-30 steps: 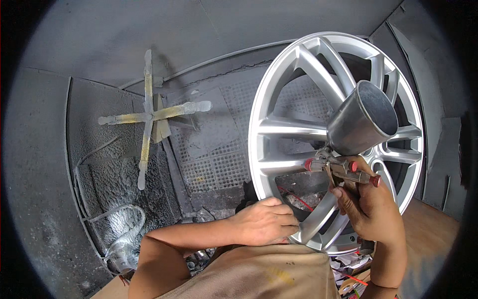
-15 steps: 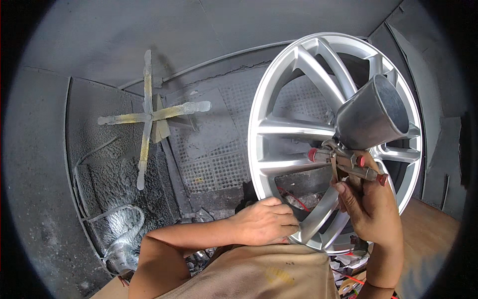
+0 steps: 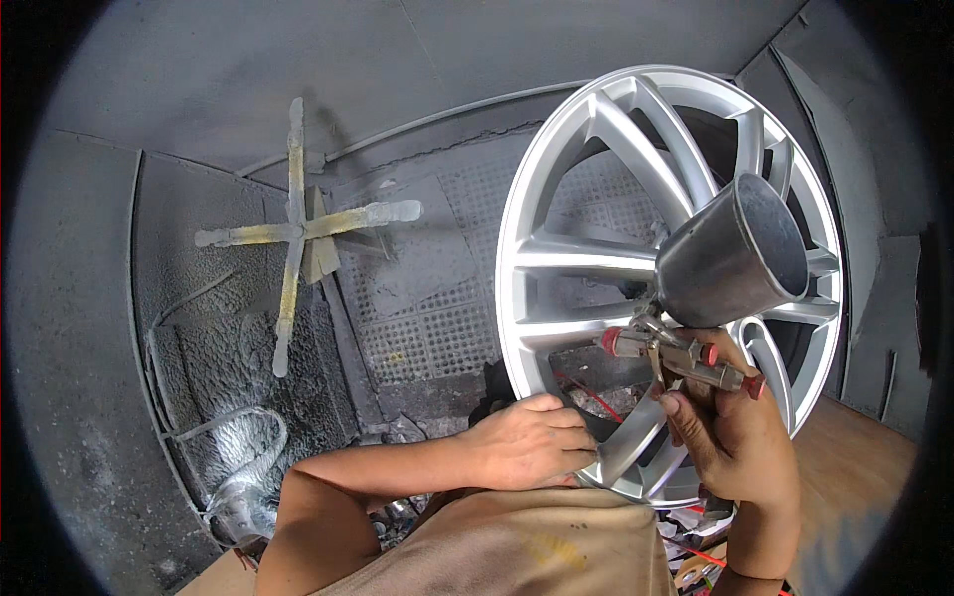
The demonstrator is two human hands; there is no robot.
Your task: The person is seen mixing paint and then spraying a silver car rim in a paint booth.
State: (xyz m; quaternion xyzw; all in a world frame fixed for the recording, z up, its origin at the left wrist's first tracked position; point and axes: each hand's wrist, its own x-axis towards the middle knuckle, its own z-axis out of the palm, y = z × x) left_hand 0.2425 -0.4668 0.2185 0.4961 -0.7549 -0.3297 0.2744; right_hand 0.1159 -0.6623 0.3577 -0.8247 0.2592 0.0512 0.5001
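Note:
A silver alloy wheel rim (image 3: 586,263) with paired spokes stands tilted on the right. In front of its spokes, my right hand (image 3: 740,427) is closed around the handle of a metal spray gun (image 3: 686,360), with fingers at its trigger. The gun has red knobs, and a large grey paint cup (image 3: 730,253) sits on top with its mouth tipped toward the right. My left hand (image 3: 537,442) is closed at the lower left edge of the rim, gripping it with curled fingers; the fingertips are partly hidden.
A cross-shaped stand (image 3: 296,233) with paint-crusted arms is on the left. Behind lies a perforated floor panel (image 3: 427,338). Grey-coated walls surround the space. A brown board (image 3: 860,477) is at lower right, beside a red hose (image 3: 706,556). My beige shirt fills the lower middle.
My right hand has brought the spray gun slightly lower and to the left, and its cup has shifted with it. My left hand and the rim stay in place.

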